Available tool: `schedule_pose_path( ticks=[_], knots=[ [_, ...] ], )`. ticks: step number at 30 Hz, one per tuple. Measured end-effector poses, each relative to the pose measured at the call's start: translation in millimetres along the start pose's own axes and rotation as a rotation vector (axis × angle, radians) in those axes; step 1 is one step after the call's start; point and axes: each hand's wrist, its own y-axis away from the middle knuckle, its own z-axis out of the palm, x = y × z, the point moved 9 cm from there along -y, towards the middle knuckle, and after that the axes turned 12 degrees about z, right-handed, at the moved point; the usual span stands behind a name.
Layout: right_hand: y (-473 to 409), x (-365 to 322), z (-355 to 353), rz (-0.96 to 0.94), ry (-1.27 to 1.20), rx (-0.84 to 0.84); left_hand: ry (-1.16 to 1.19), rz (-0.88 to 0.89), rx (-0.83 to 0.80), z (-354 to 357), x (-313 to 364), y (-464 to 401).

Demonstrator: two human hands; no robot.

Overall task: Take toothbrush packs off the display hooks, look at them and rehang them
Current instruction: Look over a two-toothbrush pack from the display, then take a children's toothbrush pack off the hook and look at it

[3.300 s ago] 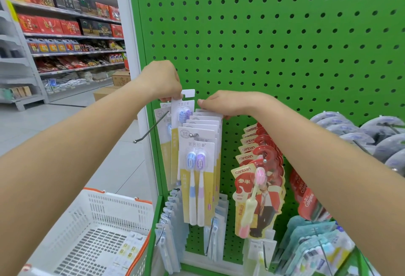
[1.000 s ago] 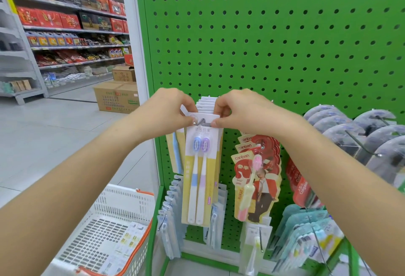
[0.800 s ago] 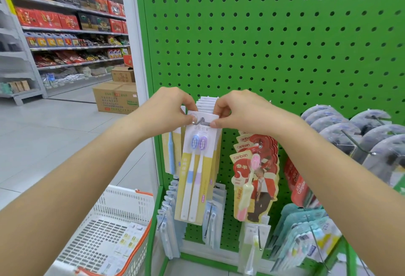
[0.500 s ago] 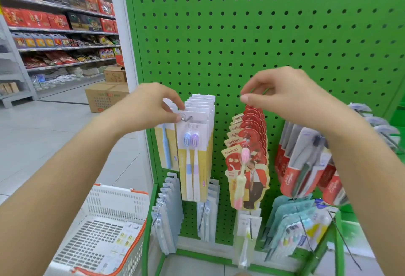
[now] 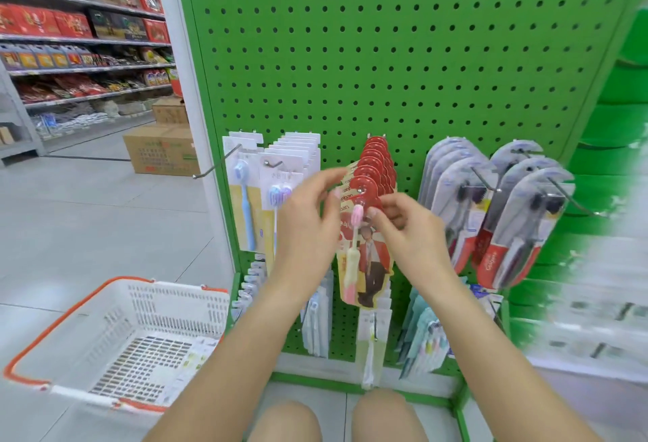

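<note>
A row of red toothbrush packs (image 5: 372,175) hangs on a hook at the middle of the green pegboard (image 5: 385,55). The front red pack (image 5: 371,262) holds a pink brush and shows a printed figure. My right hand (image 5: 408,234) pinches its top just below the hook. At the pack's left edge, my left hand (image 5: 306,213) holds it between thumb and fingers. The yellow-and-white two-brush pack (image 5: 280,175) hangs on its hook to the left, partly behind my left hand.
Grey-and-red packs (image 5: 519,217) hang on hooks to the right, and more packs hang on the lower row (image 5: 420,336). A bare hook (image 5: 214,169) juts out at the left. A white basket with an orange rim (image 5: 122,329) stands on the floor at lower left. Cardboard boxes (image 5: 161,154) sit behind.
Both hands let go of the yellow-and-white pack, which now hangs on its hook. They moved right to the front red pack. The view has pulled back and dropped lower.
</note>
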Motion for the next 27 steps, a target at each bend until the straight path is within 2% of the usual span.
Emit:
schedule_pose_path(
  ticks=[3,9,14,17,21,27],
  knots=[
    [3,4,1,0.005,-0.042,-0.018,0.047,-0.065,-0.009,10,-12,19],
    [11,2,-16,0.003,-0.134,0.005,0.097,-0.135,0.076,4,-21,36],
    [49,35,-22,-0.023,-0.254,0.061,0.190,-0.196,0.137,10,-38,78],
    [68,66,-9,0.043,-0.356,-0.018,0.298,-0.311,0.015,36,-60,112],
    [85,105,18,0.218,-0.363,-0.120,0.519,-0.520,-0.209,71,-82,154],
    [91,127,51,0.371,-0.204,-0.409,0.541,-0.763,-0.279,77,-123,196]
  ],
)
